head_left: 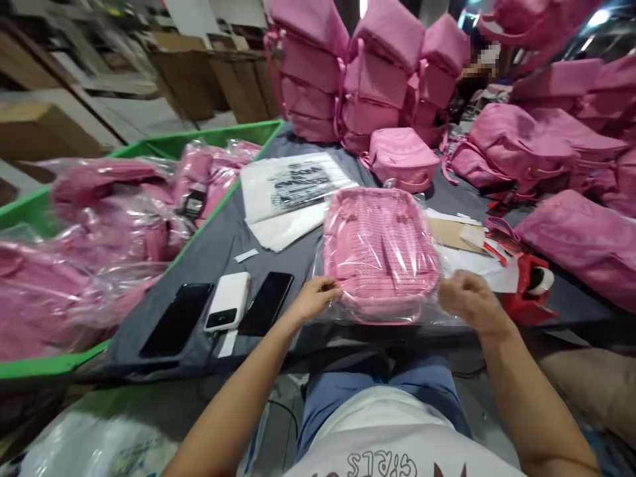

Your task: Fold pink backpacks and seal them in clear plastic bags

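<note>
A pink backpack [380, 245] lies flat at the table's front edge, its strap side up, inside a clear plastic bag [442, 315]. My left hand [320, 295] is at the near left corner, with thumb and fingers pinched on the plastic bag. On the opposite side my right hand [467, 298] is closed in a fist at the bag's right edge; slight blur softens its fingers. Loose plastic stretches between the backpack and this fist. The backpack's top handle points toward me, at the near end.
To the left stands a green-rimmed bin [44, 364] of bagged pink backpacks. Two black phones [176, 320] and a white power bank [228, 301] lie on the table. Printed white bags [293, 192], a red tape dispenser [529, 291] and stacked pink backpacks [377, 73] surround the work.
</note>
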`<state>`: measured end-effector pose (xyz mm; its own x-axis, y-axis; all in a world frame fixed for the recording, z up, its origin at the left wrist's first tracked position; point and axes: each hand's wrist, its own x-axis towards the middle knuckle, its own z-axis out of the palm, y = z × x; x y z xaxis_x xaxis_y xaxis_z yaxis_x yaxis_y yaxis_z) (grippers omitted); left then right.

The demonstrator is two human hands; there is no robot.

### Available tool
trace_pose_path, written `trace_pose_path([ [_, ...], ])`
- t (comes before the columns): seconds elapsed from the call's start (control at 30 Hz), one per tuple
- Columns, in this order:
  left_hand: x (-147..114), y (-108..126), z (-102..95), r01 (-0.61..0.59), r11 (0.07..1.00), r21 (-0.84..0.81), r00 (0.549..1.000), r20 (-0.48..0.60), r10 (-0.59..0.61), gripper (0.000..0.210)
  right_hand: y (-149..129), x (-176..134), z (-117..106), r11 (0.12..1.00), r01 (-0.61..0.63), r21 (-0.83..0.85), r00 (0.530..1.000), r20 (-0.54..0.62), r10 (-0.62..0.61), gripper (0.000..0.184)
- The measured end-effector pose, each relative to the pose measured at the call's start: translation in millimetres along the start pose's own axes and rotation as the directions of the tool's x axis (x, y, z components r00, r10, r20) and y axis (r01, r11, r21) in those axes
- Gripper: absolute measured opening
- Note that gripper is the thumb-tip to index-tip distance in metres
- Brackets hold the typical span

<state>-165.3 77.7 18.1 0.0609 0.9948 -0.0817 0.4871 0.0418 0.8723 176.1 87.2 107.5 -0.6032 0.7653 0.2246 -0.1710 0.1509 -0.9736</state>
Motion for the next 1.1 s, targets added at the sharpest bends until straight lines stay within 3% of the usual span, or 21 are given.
trace_pose_path([
  [0.07,3,-3,0.5,0.010,1.000,-0.001,1.000,0.006,-0.010,0.027,-5,55,26,0.935,-0.045,-0.352,0.947,0.283,0.151,0.039],
  [0.13,3,-6,2.2,0.009,1.000,0.000,1.000,-0.004,-0.009,0.026,1,102,50,0.792,0.030,-0.610,0.846,0.438,0.305,0.035],
  [0.2,2,-7,4.2,0.006,1.000,-0.005,1.000,-0.015,-0.006,0.025,15,136,69,0.590,0.151,-0.793,0.762,0.474,0.441,0.028],
  [0.27,0,-7,5.6,0.003,1.000,0.005,1.000,-0.031,-0.003,0.023,30,156,82,0.337,0.235,-0.912,0.725,0.395,0.564,0.024],
  [0.37,-1,-6,6.3,0.009,0.999,0.045,0.998,-0.062,-0.007,0.020,44,166,89,0.069,0.228,-0.971,0.739,0.218,0.638,0.029],
  [0.43,0,-5,6.3,0.015,0.998,0.063,0.998,-0.064,-0.011,0.019,44,166,84,0.003,0.173,-0.985,0.774,0.138,0.618,0.037],
  [0.5,1,-4,6.2,0.020,0.997,0.071,0.998,-0.060,-0.016,0.017,39,163,73,-0.051,0.070,-0.996,0.837,0.031,0.546,0.050],
  [0.57,2,-4,6.2,0.025,0.996,0.083,0.998,-0.068,-0.019,0.015,32,155,63,-0.109,-0.052,-0.993,0.896,-0.095,0.433,0.048],
  [0.63,3,-4,6.4,0.028,0.995,0.093,0.996,-0.082,-0.021,0.014,28,142,61,-0.105,-0.101,-0.989,0.934,-0.131,0.333,0.031],
  [0.7,3,-4,7.4,0.030,0.994,0.109,0.995,-0.095,-0.020,0.012,32,127,70,-0.009,-0.028,-1.000,0.947,-0.029,0.320,0.022],
  [0.8,2,-1,10.0,0.027,0.989,0.148,0.994,-0.113,-0.010,0.015,51,115,95,0.086,0.097,-0.992,0.903,0.124,0.412,0.029],
  [0.87,0,2,10.2,0.020,0.983,0.181,0.992,-0.122,0.002,0.018,66,116,108,0.060,0.112,-0.992,0.874,0.127,0.469,0.035],
  [0.93,-2,4,6.2,0.010,0.978,0.208,0.991,-0.132,0.017,0.018,74,118,111,0.067,0.102,-0.993,0.876,0.121,0.466,0.041],
  [1.0,-3,4,-3.3,-0.004,0.979,0.205,0.982,-0.183,0.043,0.017,74,112,102,0.158,0.094,-0.983,0.924,0.146,0.354,0.040],
  [1.1,2,-4,-22.0,0.034,0.999,0.038,0.931,-0.365,-0.018,0.028,64,72,61,0.342,0.061,-0.938,0.998,0.052,-0.036,0.039],
])
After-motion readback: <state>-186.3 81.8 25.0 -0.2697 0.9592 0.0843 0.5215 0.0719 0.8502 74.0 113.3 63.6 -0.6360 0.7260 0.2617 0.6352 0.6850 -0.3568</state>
